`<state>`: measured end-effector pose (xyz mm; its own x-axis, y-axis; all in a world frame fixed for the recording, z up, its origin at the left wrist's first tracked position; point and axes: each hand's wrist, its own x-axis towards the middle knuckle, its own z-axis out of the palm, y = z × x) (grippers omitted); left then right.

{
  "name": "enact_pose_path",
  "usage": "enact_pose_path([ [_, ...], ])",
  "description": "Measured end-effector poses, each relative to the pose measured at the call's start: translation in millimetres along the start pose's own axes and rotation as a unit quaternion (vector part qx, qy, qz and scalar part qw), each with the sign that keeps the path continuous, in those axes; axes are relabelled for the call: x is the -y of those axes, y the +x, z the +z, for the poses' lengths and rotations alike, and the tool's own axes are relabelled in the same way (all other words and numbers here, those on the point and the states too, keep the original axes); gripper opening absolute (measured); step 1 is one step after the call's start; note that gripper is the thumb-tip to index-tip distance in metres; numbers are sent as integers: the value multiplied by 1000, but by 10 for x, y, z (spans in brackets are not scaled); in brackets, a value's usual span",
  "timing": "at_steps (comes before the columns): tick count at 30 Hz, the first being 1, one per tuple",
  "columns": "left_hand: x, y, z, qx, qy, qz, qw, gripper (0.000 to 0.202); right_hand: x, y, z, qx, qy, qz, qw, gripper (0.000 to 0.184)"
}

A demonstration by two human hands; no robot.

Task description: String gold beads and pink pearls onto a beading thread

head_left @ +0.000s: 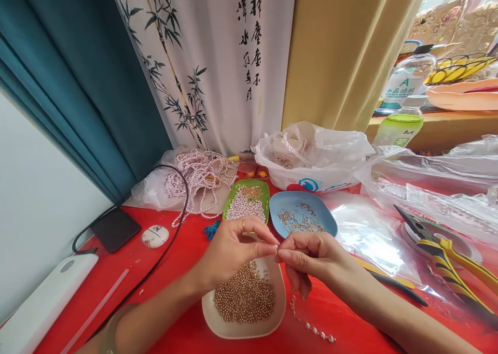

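Note:
Over a cream tray (pixel 208 317) of small gold beads (pixel 245 294), my left hand (pixel 233 250) pinches a tiny pale bead (pixel 276 248) between thumb and forefinger. My right hand (pixel 317 253) is closed in a pinch right beside it, fingertips almost touching those of the left. Below the right fingers hangs a beaded chain (pixel 313 329), its lower end resting on the red tabletop; its upper end is hidden by the fingers. Behind the hands are a green tray (pixel 266 201) of pink and gold beads and a blue tray (pixel 330 222) of metal pins.
Pliers (pixel 443 255) and a yellow-black tool (pixel 397 284) lie at right, near clear plastic bags (pixel 373 235). A white bag (pixel 311 159) stands behind the trays. Pink bead strands (pixel 198 175), a black cable (pixel 185 209), phone (pixel 115 228) and earbud case (pixel 154 236) are at left.

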<state>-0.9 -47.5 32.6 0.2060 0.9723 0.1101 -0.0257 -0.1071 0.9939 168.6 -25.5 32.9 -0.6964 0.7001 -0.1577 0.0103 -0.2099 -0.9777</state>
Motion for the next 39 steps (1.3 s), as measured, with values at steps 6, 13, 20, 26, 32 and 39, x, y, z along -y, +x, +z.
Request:
enact_pose_path([
  [6, -3, -10, 17, -4, 28, 30, 999, 3, 50, -32, 37, -23, -43, 2, 999, 25],
  [13, -53, -36, 19, -17, 123, 79, 989, 4, 78, -99, 49, -46, -188, -65, 979, 19],
  [20, -74, -82, 8, -8, 231, 170, 958, 5, 68, -128, 35, -44, -298, -128, 945, 20],
  [26, -81, -118, 37, -15, 257, 225, 940, 5, 27, -96, 19, -22, -237, -131, 962, 21],
  [32, -92, -142, 56, -29, 265, 237, 934, 5, -23, -81, 5, -24, -220, -150, 964, 22],
  [39, -35, -154, 88, -41, 178, 186, 965, 4, -88, -51, -17, 2, -154, -162, 975, 22],
])
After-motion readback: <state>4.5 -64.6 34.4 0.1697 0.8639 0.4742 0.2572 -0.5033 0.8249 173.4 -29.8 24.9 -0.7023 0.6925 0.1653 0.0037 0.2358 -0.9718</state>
